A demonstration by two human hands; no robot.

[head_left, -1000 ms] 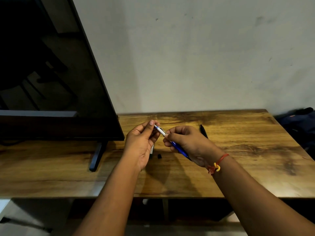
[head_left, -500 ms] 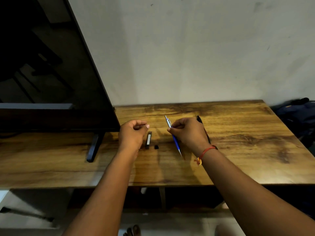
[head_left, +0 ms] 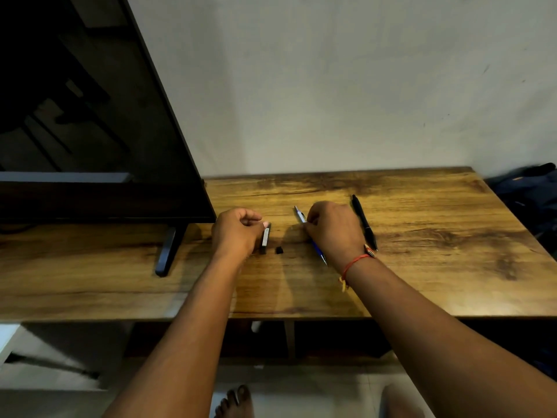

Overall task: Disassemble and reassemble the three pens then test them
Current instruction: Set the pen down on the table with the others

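My right hand [head_left: 334,227] grips a blue pen with a silver upper end [head_left: 300,214], holding it low against the wooden table [head_left: 422,267]; its blue lower part [head_left: 319,252] sticks out below my palm. My left hand [head_left: 236,232] is curled, thumb against forefinger, with nothing visible between them. One fingertip sits at the top of a short grey-and-black pen piece [head_left: 265,239] lying on the table. A tiny black part [head_left: 279,250] lies just right of that piece. A black pen [head_left: 363,222] lies beside my right hand, on its right.
A large dark screen [head_left: 90,116] stands on the left, its black foot [head_left: 165,251] resting on the table near my left hand. A dark bag [head_left: 530,191] lies beyond the table's right edge. A bare foot [head_left: 235,402] shows on the floor below.
Both hands came down from mid-air to the table and moved apart. My left hand let go of the blue pen's tip and now sits by the grey piece.
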